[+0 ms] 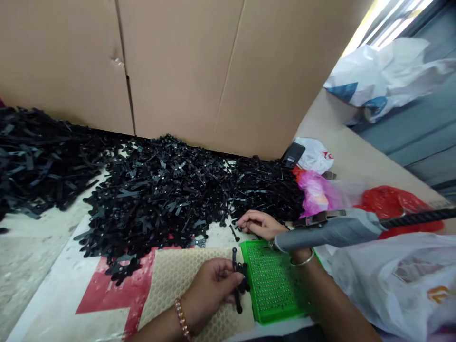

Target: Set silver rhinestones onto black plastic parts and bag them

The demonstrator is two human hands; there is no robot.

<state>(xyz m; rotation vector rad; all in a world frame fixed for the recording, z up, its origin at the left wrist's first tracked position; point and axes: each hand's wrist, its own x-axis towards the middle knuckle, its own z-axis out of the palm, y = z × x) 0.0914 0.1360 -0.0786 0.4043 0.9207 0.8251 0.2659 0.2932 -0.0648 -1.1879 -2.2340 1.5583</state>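
My left hand (215,281) pinches a small assembly of flat black linkage pieces (236,290) between thumb and fingers, above a honeycomb-textured mat (174,280). My right hand (261,224) reaches to the front edge of a heap of black strips (267,183); its fingers are curled, and whatever is at their tips is too small to make out. A loose strip (234,232) lies just left of those fingers. Across my right wrist, nearer the camera, passes a grey powered screwdriver (327,232). Below it sits a green tray (265,280) with rows of small shiny pieces.
Heaps of black linkages (160,185) and black parts (42,156) spread along a tall cardboard wall (185,66). To the right are a dark phone-like object (294,154), a pink bag (317,192), a red bag (388,204) and a white bag (399,280).
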